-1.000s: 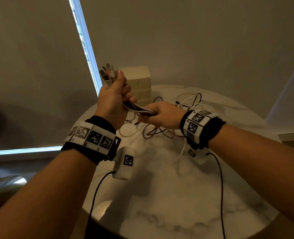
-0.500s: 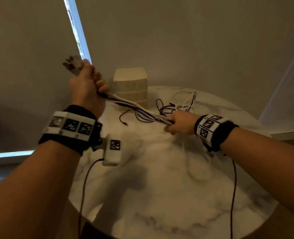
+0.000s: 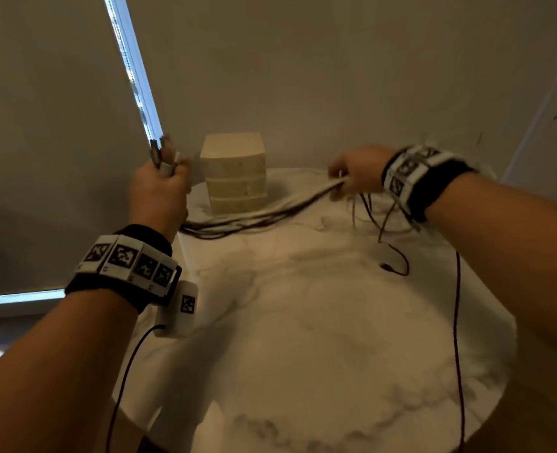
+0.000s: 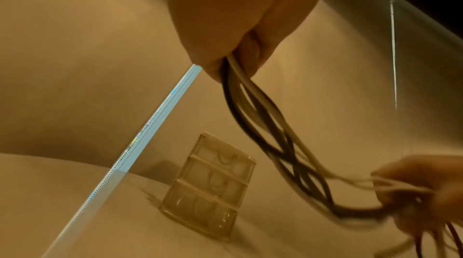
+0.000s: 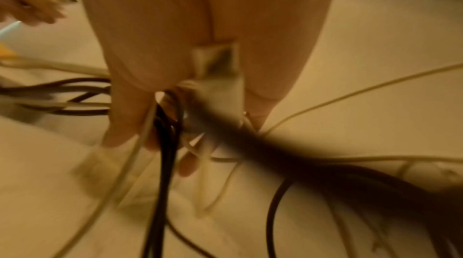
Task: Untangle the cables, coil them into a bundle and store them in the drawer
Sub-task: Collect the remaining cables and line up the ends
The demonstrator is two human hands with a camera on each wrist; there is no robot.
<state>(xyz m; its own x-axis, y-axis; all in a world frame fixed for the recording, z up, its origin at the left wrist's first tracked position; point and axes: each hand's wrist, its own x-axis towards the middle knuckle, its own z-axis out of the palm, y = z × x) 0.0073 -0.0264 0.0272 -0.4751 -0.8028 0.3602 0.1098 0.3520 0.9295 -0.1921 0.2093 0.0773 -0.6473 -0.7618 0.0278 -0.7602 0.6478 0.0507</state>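
Several black and white cables (image 3: 257, 217) stretch in a sagging bundle between my two hands above the round marble table (image 3: 319, 338). My left hand (image 3: 162, 184) grips the plug ends, which stick up out of its fist at the table's far left. My right hand (image 3: 352, 178) holds the bundle at the far right, fingers curled round the cables (image 5: 165, 123). Loose tails (image 3: 391, 253) hang from that hand onto the table. In the left wrist view the cables (image 4: 253, 107) leave my left hand (image 4: 240, 24) and run down to the right hand (image 4: 421, 187).
A small beige drawer unit (image 3: 234, 173) with three shut drawers stands at the back of the table, between and behind my hands. It also shows in the left wrist view as the drawer unit (image 4: 208, 187). A wall lies close behind, and thin sensor wires hang from both wrists.
My right hand has slid right and away along the cables, lengthening the stretch between the hands. The left hand has held its grip on the plug ends and dropped a little.
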